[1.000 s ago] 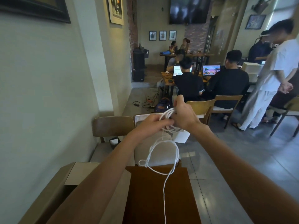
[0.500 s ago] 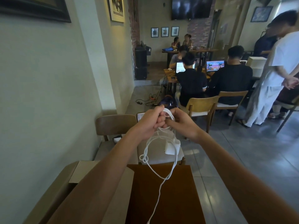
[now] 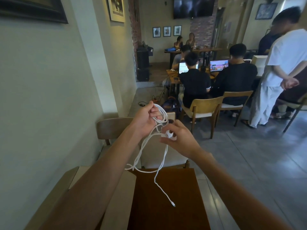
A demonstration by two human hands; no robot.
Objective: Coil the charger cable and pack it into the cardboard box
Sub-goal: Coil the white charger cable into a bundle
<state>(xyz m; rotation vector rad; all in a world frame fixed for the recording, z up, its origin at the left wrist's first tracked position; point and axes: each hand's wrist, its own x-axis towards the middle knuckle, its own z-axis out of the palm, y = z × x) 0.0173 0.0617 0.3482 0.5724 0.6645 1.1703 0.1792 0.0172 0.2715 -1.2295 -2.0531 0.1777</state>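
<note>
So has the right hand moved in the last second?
Yes. The right hand has dropped from level with the left hand toward the brown table, now pinching the white plug.

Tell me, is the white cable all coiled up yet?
Not yet. The left hand holds a few loops, but the cable tail dangles loose.

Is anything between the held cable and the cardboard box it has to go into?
Nothing visible. The left hand grips the cable coils, the right hand pinches the plug, and the open box sits directly below, with the cable's tail dangling over it.
</note>
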